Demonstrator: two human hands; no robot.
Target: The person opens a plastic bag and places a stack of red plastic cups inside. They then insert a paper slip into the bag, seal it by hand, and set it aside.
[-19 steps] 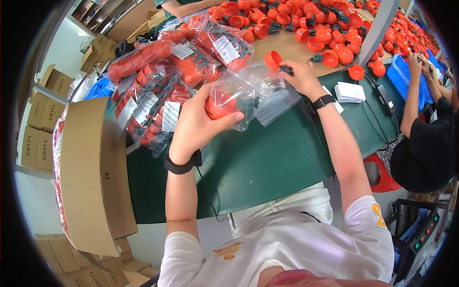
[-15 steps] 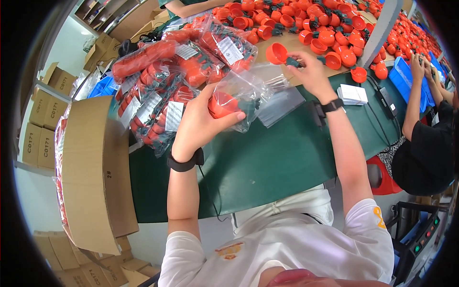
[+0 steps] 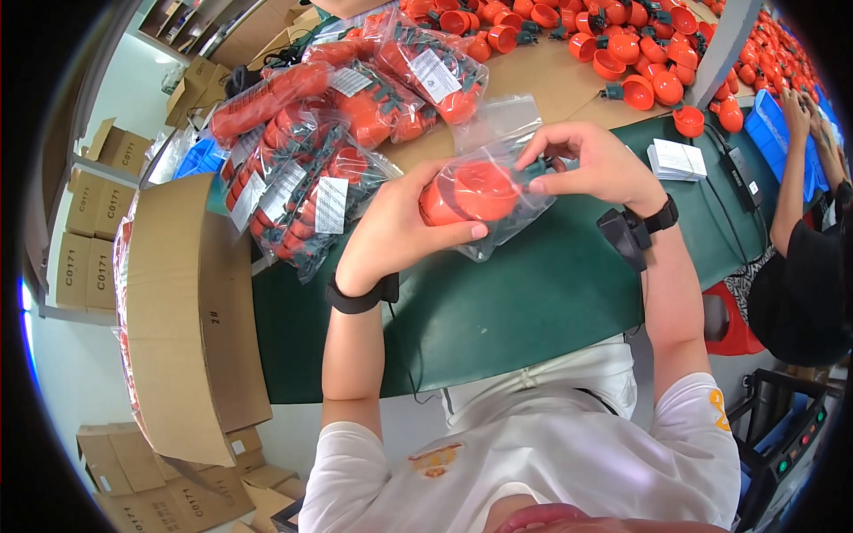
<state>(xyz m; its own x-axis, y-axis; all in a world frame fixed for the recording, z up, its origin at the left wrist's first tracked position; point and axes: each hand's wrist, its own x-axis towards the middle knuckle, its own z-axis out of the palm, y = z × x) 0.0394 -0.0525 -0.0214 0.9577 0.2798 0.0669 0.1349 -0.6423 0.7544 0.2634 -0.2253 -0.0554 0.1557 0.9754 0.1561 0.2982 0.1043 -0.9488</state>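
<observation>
My left hand is wrapped round a clear plastic bag with red plastic cups inside, its thumb pressed along the near side. At the bag's right side, my right hand is closed with thumb and fingers round the dark green fitting of a red cup. That cup lies over or in the bag's opening; the film's glare hides exactly how far in. Filled bags of red cups with white paper labels are heaped left of my left hand. Loose red cups with dark green fittings cover the far table.
On the green table, white cards are stacked right of my right hand, beside a black power strip. A grey post rises behind them. A carton stands left. Another person works by a blue bin.
My right hand has brought a red cup from the far cardboard nearer, to the bag in my left hand. The bag has shifted slightly right. The arm at the far edge is gone.
</observation>
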